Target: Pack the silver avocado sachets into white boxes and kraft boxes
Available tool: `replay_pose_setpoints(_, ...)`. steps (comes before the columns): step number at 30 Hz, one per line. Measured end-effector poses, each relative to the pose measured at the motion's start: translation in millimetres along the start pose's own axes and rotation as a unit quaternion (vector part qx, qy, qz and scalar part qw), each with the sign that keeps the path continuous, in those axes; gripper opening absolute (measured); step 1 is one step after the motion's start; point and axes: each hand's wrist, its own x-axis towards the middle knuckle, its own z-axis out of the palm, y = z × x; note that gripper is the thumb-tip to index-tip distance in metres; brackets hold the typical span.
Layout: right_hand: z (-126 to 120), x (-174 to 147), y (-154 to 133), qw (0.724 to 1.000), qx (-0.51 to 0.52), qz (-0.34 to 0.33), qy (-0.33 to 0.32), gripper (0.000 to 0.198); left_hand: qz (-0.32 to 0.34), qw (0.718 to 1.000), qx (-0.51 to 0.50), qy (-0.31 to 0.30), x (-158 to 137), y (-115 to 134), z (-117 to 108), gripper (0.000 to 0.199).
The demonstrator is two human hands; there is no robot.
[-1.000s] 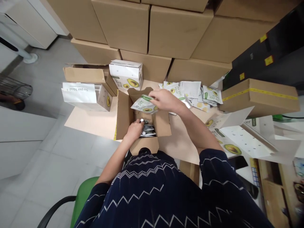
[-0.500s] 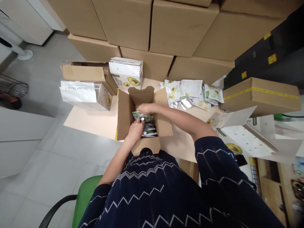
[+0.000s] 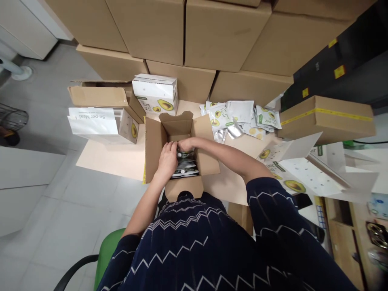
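Note:
An opened cardboard box (image 3: 153, 141) stands in front of me with its flaps folded out. Silvery pouches (image 3: 185, 164) with white round caps are packed upright in its near part. My left hand (image 3: 169, 158) reaches over the box's left side, fingers closed at the top of the rearmost pouch (image 3: 185, 155). From the right, my right hand (image 3: 187, 144) dips in, its curled fingers at the same pouch beside the left fingertips. Most of that pouch and some fingertips are hidden behind the hands and inside the box.
Loose avocado-print pouches (image 3: 239, 117) lie in a pile to the right. White printed cartons (image 3: 156, 95) and an open brown box (image 3: 97, 95) stand at left. Stacked cardboard boxes (image 3: 224, 36) wall the back; a yellow-taped box (image 3: 327, 119) and an opened white carton (image 3: 315, 173) are at right.
The pouch between my hands has gone lower into the box. My left hand has shifted up to its top edge, closer to the right hand. The view has shifted slightly.

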Motion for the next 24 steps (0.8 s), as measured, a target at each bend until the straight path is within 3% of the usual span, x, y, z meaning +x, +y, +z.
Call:
replay_pose_setpoints(3, -2, -5, -5, 1.0, 0.012, 0.013, 0.009, 0.035, -0.014, 0.998, 0.047, -0.033, 8, 7, 4, 0.065)
replay_pose_setpoints(6, -6, -19, -9, 0.998, 0.033, 0.042, 0.032, 0.03, -0.04, 0.994, 0.082, -0.053, 11, 13, 3, 0.048)
replay_pose_setpoints(9, -11, -44, 2, 0.975, 0.156, -0.005, 0.156, 0.024, -0.045, 0.991, 0.105, -0.074, 11, 16, 0, 0.039)
replay_pose_setpoints(11, -12, -66, 25, 0.918, 0.29, -0.022, 0.271, 0.024, -0.046, 0.989, 0.115, -0.082, 11, 15, 0, 0.038)
replay_pose_setpoints(12, -11, -77, 41, 0.88, 0.343, 0.001, 0.328, 0.026, -0.045, 0.989, 0.116, -0.084, 10, 15, 0, 0.038)
replay_pose_setpoints(14, -2, -94, 79, 0.811, 0.382, 0.113, 0.429, 0.034, -0.04, 0.989, 0.114, -0.083, 10, 14, 3, 0.038)
replay_pose_setpoints(16, 15, -103, 121, 0.767, 0.327, 0.265, 0.484, 0.039, -0.035, 0.99, 0.11, -0.076, 9, 13, 6, 0.037)
replay_pose_setpoints(17, 27, -105, 140, 0.761, 0.286, 0.331, 0.478, 0.044, -0.033, 0.991, 0.11, -0.072, 8, 13, 7, 0.036)
replay_pose_setpoints(19, 54, -102, 172, 0.779, 0.219, 0.425, 0.406, 0.067, -0.031, 0.991, 0.112, -0.063, 8, 13, 8, 0.034)
replay_pose_setpoints(22, 93, -87, 198, 0.825, 0.15, 0.459, 0.293, 0.09, -0.029, 0.99, 0.123, -0.056, 7, 13, 9, 0.031)
replay_pose_setpoints(24, 112, -75, 204, 0.841, 0.12, 0.456, 0.266, 0.087, -0.027, 0.99, 0.13, -0.056, 8, 14, 8, 0.03)
